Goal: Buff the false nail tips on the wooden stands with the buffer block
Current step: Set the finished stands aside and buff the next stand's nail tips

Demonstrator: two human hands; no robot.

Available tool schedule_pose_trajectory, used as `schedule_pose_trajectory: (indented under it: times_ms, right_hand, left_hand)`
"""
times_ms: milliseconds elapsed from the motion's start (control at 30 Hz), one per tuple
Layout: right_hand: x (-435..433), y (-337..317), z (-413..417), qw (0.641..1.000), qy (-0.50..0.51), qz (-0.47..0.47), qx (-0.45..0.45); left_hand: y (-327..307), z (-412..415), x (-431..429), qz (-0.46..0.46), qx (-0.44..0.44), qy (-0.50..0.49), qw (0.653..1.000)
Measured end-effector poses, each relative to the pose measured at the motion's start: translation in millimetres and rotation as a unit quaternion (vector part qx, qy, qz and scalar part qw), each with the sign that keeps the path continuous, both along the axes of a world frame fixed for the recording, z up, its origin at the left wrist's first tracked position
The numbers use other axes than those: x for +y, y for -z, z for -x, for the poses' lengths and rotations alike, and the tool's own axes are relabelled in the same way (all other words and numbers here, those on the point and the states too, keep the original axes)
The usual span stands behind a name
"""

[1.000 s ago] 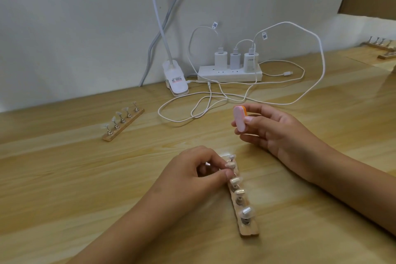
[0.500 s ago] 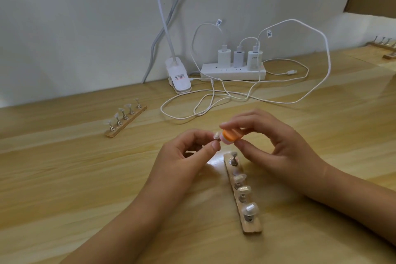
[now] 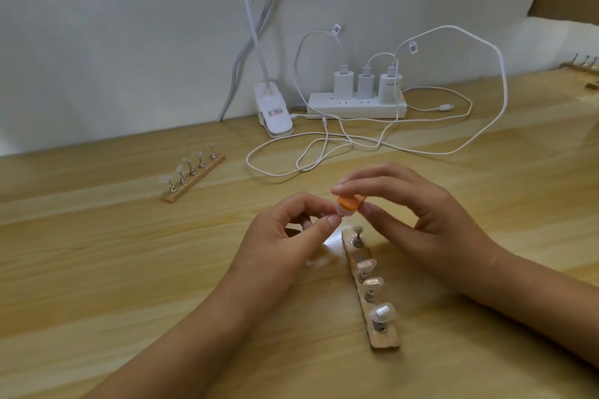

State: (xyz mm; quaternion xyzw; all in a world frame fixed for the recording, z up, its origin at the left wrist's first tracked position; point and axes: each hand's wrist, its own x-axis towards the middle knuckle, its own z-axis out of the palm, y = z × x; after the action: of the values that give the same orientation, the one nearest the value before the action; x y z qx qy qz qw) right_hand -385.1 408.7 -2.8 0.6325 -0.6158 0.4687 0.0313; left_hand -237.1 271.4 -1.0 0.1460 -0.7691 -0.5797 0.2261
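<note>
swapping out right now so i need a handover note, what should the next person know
Left hand: fingers pinch a small piece, probably a nail tip, against the buffer.
Right hand: grips the buffer.
Near stand: three tips on it, far peg bare.
Far stand: five tips, no hand on it.
Done: cannot tell which tips are buffed.
Left: buff the held tip, then the rest.

Soft, even light leaves only faint shadows on the table [image 3: 129, 269] right of the near wooden stand [image 3: 385, 338]. A small glare patch sits just left of its far end, and the buffer block [image 3: 351, 202] above it is slightly motion-blurred.
</note>
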Motion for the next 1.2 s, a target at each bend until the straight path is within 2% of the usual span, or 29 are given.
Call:
schedule_pose_trajectory:
  times_ms: [67, 200, 333, 433, 600, 733, 867, 1200]
  right_hand:
    - [-0.4, 1.6, -0.8, 1.0, -0.007, 0.002, 0.017]
    - [0.8, 0.3, 4.2, 1.0, 0.013, -0.005, -0.011]
    - [1.0, 0.8, -0.9, 1.0, -0.001, 0.0, 0.022]
    - [1.3, -0.8, 4.0, 1.0, 0.015, -0.003, 0.002]
    - [0.7, 0.4, -2.5, 1.0, 0.0, 0.004, 0.016]
    - [1.3, -1.5, 1.7, 1.0, 0.017, -0.007, -0.02]
    - [1.3, -1.8, -5.3, 1.0, 0.005, 0.009, 0.013]
    - [1.6, -4.2, -0.4, 1.0, 0.02, 0.002, -0.002]
  left_hand:
    - [0.1, -0.3, 0.0, 0.0, 0.003, 0.003, 1.0]
    - [0.9, -0.6, -0.6, 0.001, -0.003, 0.0, 1.0]
    - [-1.7, -0.7, 0.6, 0.0, -0.001, 0.015, 1.0]
    - [-0.4, -0.9, -0.3, 0.012, -0.004, 0.006, 1.0]
    - [-2.7, -0.3, 1.7, -0.002, 0.003, 0.02, 1.0]
    - [-2.4, 0.0, 0.7, -0.018, 0.007, 0.016, 1.0]
    - [-4.0, -0.2, 1.2, -0.029, 0.015, 0.029, 0.999]
    - [-2.5, 0.2, -0.2, -0.04, 0.014, 0.03, 0.999]
